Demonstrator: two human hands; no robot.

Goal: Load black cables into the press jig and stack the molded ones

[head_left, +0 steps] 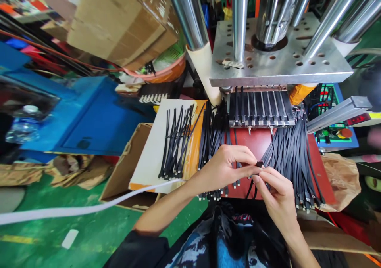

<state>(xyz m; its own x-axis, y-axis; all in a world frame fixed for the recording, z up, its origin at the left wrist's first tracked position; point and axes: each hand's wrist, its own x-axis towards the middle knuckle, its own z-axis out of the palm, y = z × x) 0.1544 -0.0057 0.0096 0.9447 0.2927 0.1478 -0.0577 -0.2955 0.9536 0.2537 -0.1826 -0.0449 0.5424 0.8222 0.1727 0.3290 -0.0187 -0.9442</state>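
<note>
My left hand (230,167) and my right hand (276,190) meet in front of my chest, both closed with fingertips pinched on the black connector end of a cable (260,164). Part of that cable is hidden by my fingers. Just beyond my hands is a metal mould block (261,111) with several black cables lying side by side in its slots. A large bundle of flat black cables (293,161) fans out at the right of my hands. Another bundle (212,135) lies on the left, partly behind my left hand.
Over the mould stands a press with a thick steel plate (282,67) and steel columns. A white board (151,149) carrying more black cables (178,145) rests over a cardboard box (127,161) at the left. A control box with buttons (337,135) stands right.
</note>
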